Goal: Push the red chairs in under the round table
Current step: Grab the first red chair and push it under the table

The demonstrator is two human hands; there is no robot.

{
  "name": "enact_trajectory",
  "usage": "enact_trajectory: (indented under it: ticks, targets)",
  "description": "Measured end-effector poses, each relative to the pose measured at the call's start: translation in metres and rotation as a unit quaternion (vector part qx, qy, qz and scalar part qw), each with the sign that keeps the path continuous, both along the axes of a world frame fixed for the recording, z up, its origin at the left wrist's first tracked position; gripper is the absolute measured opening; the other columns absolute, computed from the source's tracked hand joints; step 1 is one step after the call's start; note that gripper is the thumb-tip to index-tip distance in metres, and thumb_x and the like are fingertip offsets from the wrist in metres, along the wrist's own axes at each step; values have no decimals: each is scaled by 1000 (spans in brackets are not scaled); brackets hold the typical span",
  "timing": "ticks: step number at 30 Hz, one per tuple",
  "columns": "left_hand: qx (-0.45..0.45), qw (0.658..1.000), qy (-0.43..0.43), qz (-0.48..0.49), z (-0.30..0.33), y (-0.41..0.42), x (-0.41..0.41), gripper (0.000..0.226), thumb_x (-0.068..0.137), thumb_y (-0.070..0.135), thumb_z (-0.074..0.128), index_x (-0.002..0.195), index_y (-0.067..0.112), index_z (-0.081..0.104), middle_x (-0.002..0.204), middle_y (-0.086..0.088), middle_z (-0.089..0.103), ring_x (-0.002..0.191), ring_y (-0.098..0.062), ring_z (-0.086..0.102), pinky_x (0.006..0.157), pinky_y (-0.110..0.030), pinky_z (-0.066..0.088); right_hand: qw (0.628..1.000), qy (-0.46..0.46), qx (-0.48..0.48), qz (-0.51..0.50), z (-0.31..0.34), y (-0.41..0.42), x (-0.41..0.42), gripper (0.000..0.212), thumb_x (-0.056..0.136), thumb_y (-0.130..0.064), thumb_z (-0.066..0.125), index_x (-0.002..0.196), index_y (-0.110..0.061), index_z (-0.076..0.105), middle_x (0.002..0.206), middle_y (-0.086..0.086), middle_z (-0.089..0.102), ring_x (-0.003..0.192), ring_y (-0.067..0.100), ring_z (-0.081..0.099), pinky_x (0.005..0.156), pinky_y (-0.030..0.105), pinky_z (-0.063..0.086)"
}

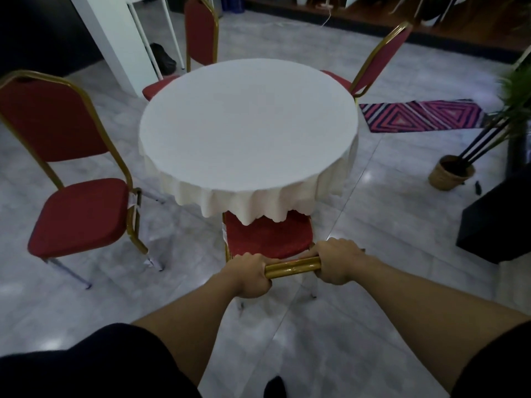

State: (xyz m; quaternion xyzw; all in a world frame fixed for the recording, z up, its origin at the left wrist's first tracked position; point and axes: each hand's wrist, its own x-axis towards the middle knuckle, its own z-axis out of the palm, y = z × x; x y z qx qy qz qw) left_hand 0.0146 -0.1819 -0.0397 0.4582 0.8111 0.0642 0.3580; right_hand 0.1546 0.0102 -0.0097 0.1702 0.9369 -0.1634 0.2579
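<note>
Grey marble-look floor tiles (373, 282), glossy and streaked, spread under everything, and nearest the camera two bare forearms reach out from dark sleeves. Left hand (250, 275) and right hand (340, 261) are both curled tight around the shiny gold top rail (292, 267) of the nearest red chair (268, 235), fingers wrapped under the tube and knuckles up, a short stretch of rail bare between them. This chair's nubbly red seat lies partly beneath the scalloped hem of the cream tablecloth (253, 201), its front edge hidden by the drape. Just beyond stands the round table (248, 124), its top smooth and pale. To the left, a second red chair (77, 173) stands pulled out, well clear of the cloth, padded seat angled toward the table and gold tubular frame arching over its back. At the far left edge a third chair (198, 38) has its seat tucked partly under the rim, and a fourth chair (379, 57) at the far right likewise. On the right, a woven basket planter (449, 172) with dark stems and green fronds sits near a black box (497, 222), and a pink-and-navy patterned rug (422, 116) lies flat behind the table. A white pillar (112, 38) rises at the back left.
</note>
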Motion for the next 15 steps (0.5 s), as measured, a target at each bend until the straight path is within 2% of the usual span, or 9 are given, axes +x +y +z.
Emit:
enact_trajectory:
  ticks: [5, 8, 10, 13, 14, 15]
  targets:
    - [-16, 999, -28, -12, -1, 13, -37, 78, 72, 28, 47, 144, 60, 51, 82, 4, 72, 76, -24, 70, 78, -42, 64, 1000, -11, 2, 29, 2, 14, -33, 58, 95, -24, 56, 138, -62, 57, 82, -13, 57, 80, 16, 57, 73, 34, 44]
    - [-18, 999, -38, -33, 1, 13, -38, 74, 75, 27, 48, 145, 51, 56, 75, 7, 66, 71, -21, 66, 76, -37, 61, 999, -14, 1, 50, -2, 16, -33, 57, 94, -24, 56, 137, -61, 58, 82, -8, 63, 77, 18, 62, 69, 33, 47]
    - [-29, 998, -38, -34, 2, 13, -37, 74, 77, 28, 50, 147, 52, 53, 77, 8, 63, 74, -22, 65, 77, -37, 60, 998, -9, 1, 60, -4, 16, -32, 58, 94, -25, 56, 138, -61, 56, 82, -8, 64, 76, 18, 64, 66, 31, 46]
    - [-63, 996, -32, -48, 10, 21, -39, 69, 81, 47, 57, 149, 53, 48, 98, 1, 69, 92, -25, 68, 90, -43, 59, 998, -15, -15, 55, -7, 22, -34, 60, 93, -27, 60, 142, -61, 54, 87, -9, 64, 78, 17, 62, 65, 29, 43]
    - [-80, 995, -17, -59, 16, 25, -39, 70, 82, 60, 59, 150, 51, 47, 111, -2, 71, 101, -26, 68, 96, -45, 56, 998, -27, -21, 56, -7, 23, -35, 63, 91, -30, 64, 144, -61, 51, 90, -11, 62, 82, 17, 61, 68, 31, 45]
    - [-101, 992, -3, -71, 22, 29, -39, 80, 80, 76, 58, 153, 48, 44, 127, -4, 69, 111, -27, 66, 102, -46, 53, 997, -46, -32, 57, -7, 25, -36, 66, 89, -34, 70, 146, -59, 50, 96, -12, 62, 88, 18, 61, 74, 33, 49]
